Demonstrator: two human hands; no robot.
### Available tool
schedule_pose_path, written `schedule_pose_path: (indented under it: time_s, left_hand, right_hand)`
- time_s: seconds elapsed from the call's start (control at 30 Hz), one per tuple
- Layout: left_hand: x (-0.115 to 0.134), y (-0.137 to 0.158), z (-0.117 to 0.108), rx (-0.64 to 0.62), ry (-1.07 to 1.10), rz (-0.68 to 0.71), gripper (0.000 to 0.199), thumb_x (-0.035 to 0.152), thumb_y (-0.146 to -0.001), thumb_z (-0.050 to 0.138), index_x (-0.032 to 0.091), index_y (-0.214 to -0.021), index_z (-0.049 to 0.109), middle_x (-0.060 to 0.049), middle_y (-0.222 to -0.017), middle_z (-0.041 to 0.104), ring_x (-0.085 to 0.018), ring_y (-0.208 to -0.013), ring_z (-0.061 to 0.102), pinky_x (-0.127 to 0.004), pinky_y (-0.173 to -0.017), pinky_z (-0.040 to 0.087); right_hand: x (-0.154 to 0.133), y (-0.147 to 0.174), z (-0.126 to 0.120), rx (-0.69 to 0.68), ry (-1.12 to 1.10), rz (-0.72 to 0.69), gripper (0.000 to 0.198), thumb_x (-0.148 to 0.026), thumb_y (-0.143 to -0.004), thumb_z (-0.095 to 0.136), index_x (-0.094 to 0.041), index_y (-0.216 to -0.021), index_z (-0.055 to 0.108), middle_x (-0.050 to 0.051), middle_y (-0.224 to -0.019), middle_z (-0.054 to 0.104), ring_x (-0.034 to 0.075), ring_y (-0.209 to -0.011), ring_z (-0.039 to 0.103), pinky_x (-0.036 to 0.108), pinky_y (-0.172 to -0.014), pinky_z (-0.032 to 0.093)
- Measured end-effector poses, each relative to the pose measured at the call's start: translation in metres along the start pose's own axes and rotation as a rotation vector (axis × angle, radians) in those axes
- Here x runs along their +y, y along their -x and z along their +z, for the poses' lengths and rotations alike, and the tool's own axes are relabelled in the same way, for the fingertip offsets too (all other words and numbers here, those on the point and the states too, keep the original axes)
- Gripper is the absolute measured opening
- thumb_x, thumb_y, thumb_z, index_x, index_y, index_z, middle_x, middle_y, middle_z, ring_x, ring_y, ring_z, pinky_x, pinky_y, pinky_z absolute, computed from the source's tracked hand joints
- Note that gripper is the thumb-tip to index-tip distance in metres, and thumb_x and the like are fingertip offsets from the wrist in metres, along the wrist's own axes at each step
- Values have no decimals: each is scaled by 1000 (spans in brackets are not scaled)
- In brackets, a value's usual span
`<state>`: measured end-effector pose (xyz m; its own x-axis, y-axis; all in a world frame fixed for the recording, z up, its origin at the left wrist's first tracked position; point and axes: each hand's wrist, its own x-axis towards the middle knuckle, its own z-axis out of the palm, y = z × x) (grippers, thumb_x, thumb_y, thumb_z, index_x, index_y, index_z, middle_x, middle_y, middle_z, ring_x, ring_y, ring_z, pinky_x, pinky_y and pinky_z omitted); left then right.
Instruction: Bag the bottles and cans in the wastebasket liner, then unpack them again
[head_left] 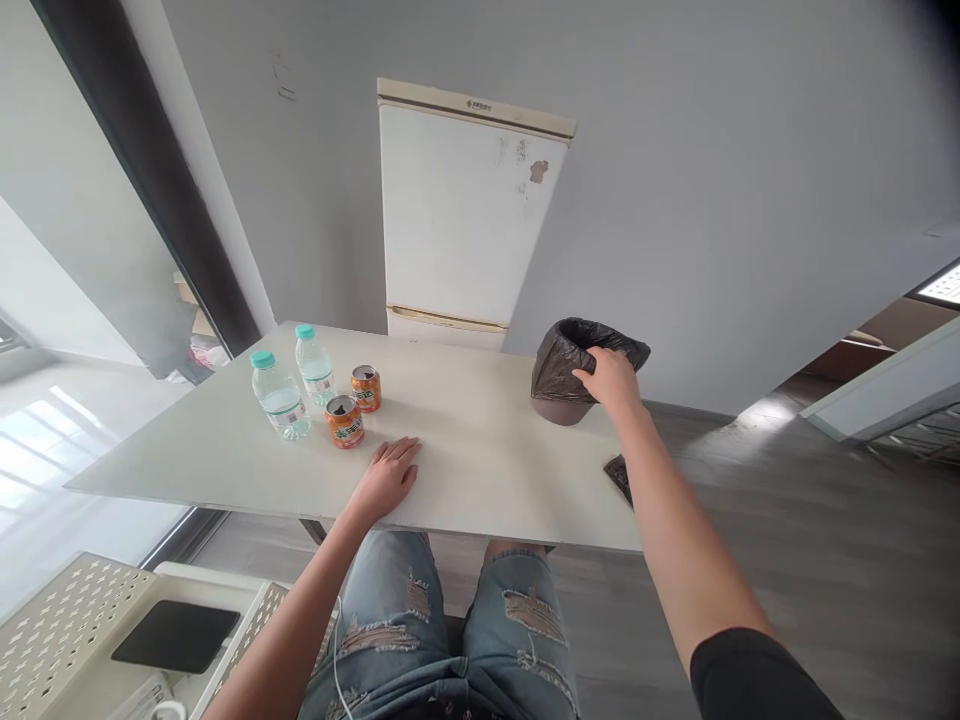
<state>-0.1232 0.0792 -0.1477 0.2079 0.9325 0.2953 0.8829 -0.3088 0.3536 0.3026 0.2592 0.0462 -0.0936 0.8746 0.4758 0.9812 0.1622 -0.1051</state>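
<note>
My left hand point(388, 474) lies flat on the white table point(480, 480), fingers stretched out and holding nothing. Just beyond it stand two orange drink cans point(345, 423), their tops facing up. Two clear plastic bottles point(282, 398) with teal caps and pale labels are upright to the left of the cans. On the right side of the table is a small brown trash bin point(561, 411), lined with a black garbage bag point(553, 362) folded over its rim. My right hand point(611, 380) grips the bin's near right rim through the bag; some fingertips are hidden.
A folded black piece of plastic point(619, 478) lies at the table's right edge, partly behind my right forearm. A white refrigerator point(465, 210) stands behind the table. At lower left is a cream shelf unit point(82, 640) with a black flat pad point(177, 636) on it.
</note>
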Motion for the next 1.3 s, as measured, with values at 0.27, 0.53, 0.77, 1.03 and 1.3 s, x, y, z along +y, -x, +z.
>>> schedule_pose_path:
  time_s: [0.27, 0.53, 0.77, 1.03, 1.3]
  left_hand:
    - [0, -1, 1, 3, 7, -4, 50, 25, -102, 43, 21, -148, 61, -12, -157, 60, -31, -148, 52, -59, -127, 36]
    - [1, -2, -3, 15, 2, 18, 49, 24, -100, 45, 22, -147, 62, -12, -155, 61, -31, -146, 54, -57, -125, 39]
    - [4, -3, -5, 1, -23, 22, 45, 22, -100, 46, 18, -141, 64, -15, -149, 64, -33, -144, 55, -55, -124, 39]
    - [3, -1, -3, 11, -15, 18, 44, 23, -102, 47, 19, -142, 62, -13, -149, 64, -32, -145, 53, -54, -124, 38]
    - [-1, -1, 0, 33, -20, 23, 32, 24, -103, 45, 20, -121, 70, -15, -136, 69, -34, -137, 58, -57, -121, 42]
  right_hand:
    - [-49, 28, -4, 22, -179, -203, 25, -11, -90, 63, -16, -112, 74, 15, -111, 75, 32, -106, 66, 44, -94, 51]
    - [-176, 95, -24, -14, -485, -487, 28, -20, -102, 62, -22, -128, 71, 11, -106, 73, 30, -106, 64, 50, -102, 50]
    - [-194, 94, -50, 53, -634, -519, 62, -62, -105, 52, -30, -158, 49, 9, -158, 53, 34, -151, 44, 62, -132, 19]
    - [-121, 71, 25, -158, -977, 80, 80, -78, -104, 29, -27, -164, 42, 11, -161, 55, 31, -151, 49, 52, -126, 36]
    - [-100, 150, 84, -211, -787, 266, 77, -64, -108, 32, -21, -171, 19, 17, -150, 63, 31, -124, 69, 44, -100, 56]
